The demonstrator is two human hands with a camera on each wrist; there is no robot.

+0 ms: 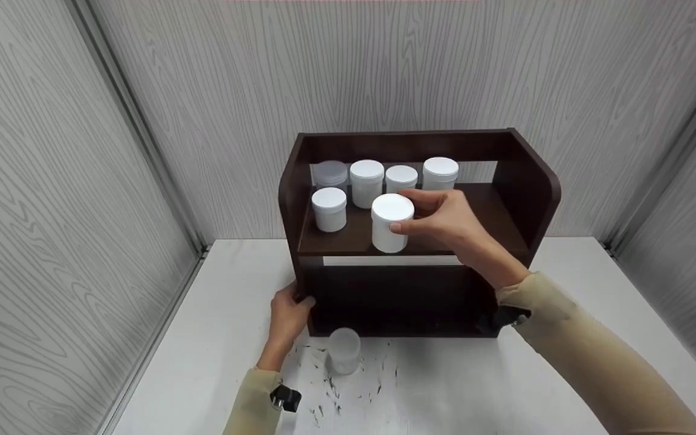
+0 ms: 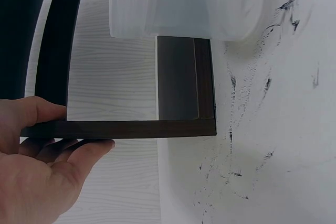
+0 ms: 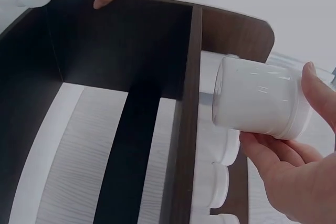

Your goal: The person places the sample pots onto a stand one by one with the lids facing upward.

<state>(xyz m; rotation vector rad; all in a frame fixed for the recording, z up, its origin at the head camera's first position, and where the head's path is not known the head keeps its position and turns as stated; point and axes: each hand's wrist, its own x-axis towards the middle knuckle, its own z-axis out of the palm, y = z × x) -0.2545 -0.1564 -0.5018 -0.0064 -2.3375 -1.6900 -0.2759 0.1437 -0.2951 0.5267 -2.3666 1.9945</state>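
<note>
In the head view, my right hand (image 1: 444, 220) grips a white lidded jar (image 1: 389, 232) between thumb and fingers, at the front of the upper shelf of a dark brown rack (image 1: 505, 217). The right wrist view shows the same white jar (image 3: 257, 95) close up, held from its side. My left hand (image 1: 287, 311) holds the rack's left side panel; in the left wrist view the thumb lies on one face of the panel (image 2: 136, 129) and the fingers on the other. A translucent jar (image 1: 344, 351) stands on the table in front of the rack.
On the upper shelf stand several white lidded jars (image 1: 367, 184), one of them front left (image 1: 329, 211), plus a greyish translucent jar (image 1: 330, 174) in the back left corner. Dark marks (image 1: 333, 386) streak the white table (image 1: 444, 386). Wood-grain panels (image 1: 396, 72) enclose the table.
</note>
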